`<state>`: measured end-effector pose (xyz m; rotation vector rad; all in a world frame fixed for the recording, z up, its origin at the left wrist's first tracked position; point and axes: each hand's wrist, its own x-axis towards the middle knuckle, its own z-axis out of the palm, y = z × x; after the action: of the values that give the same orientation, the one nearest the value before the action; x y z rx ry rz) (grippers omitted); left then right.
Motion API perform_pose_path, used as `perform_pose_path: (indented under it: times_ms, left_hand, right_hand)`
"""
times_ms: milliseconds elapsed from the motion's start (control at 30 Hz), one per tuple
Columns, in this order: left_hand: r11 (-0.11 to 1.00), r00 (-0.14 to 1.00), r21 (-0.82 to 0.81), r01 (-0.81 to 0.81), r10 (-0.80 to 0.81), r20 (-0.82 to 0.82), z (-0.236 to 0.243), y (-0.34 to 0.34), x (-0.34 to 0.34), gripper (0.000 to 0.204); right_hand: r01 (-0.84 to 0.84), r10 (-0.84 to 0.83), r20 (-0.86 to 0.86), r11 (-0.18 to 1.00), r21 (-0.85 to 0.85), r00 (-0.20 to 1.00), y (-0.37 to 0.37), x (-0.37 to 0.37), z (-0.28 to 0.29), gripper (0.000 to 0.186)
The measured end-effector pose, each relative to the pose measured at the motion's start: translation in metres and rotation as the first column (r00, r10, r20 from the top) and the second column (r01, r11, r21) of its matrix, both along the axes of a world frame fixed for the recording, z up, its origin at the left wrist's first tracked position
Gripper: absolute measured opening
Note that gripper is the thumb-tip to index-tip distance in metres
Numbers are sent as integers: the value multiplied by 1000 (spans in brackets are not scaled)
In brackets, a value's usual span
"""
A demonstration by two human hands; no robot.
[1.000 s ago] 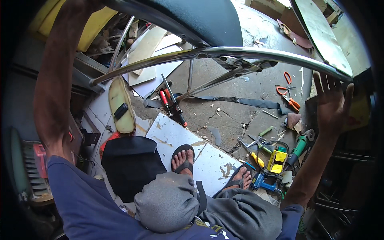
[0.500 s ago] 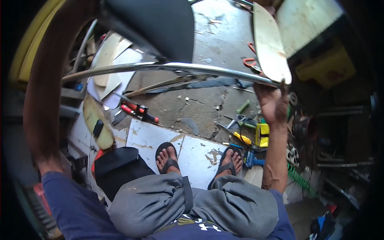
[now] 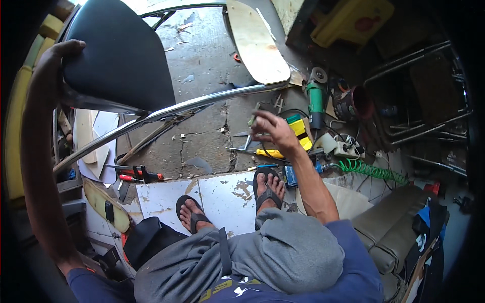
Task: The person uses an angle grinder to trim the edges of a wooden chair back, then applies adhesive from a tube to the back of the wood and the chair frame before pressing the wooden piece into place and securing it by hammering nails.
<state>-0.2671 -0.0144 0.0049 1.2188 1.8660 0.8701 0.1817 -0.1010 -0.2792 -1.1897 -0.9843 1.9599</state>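
A chrome-tubed chair frame (image 3: pixel 227 95) leans across the view in front of me, with a black padded seat (image 3: pixel 118 55) at its left and a bare plywood panel (image 3: pixel 257 45) at its right. My left hand (image 3: pixel 69 56) grips the outer edge of the seat, its thumb lying on the black cover and the other fingers mostly hidden. Below the tube, over the tools on the floor, my right hand (image 3: pixel 277 132) is apart from the chair. Its fingers are curled about a slim greenish piece (image 3: pixel 254 114), whose kind I cannot make out.
Near my right hand lie a yellow-handled screwdriver (image 3: pixel 269 153), a yellow-and-black box (image 3: pixel 304 135) and a green angle grinder (image 3: pixel 316 98). A power strip (image 3: pixel 348 149) and green coiled hose (image 3: pixel 374 170) are farther right. Red-handled tools (image 3: pixel 136 174) lie at left.
My right hand has left the chair tube beside the plywood panel and come down to the floor tools. The view has shifted, and the seat under my left hand shows more fully.
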Motion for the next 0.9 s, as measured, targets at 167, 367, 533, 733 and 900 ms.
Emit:
perform_pose_path:
  times_ms: [167, 367, 533, 733, 900]
  left_hand:
    - [997, 996, 46, 61, -58, -65, -16, 4, 24, 51]
    - [995, 990, 12, 97, -95, -108, -29, 15, 40, 56]
    - [995, 987, 22, 97, -94, -127, -25, 10, 41, 57]
    - [994, 986, 103, 35, -17, -166, -35, 10, 43, 68]
    - [971, 985, 235, -41, 78, -152, -51, 4, 62, 75]
  right_hand:
    - [272, -262, 102, 957, -99, 960, -90, 57, -25, 45]
    - [345, -301, 237, 923, -172, 923, -150, 92, -43, 42]
    - [298, -264, 278, 951, -86, 924, -139, 85, -50, 45]
    - [186, -174, 452, 982, 18, 875, -152, 87, -65, 43]
    - [131, -129, 530, 991, 33, 838, -169, 94, -58, 42]
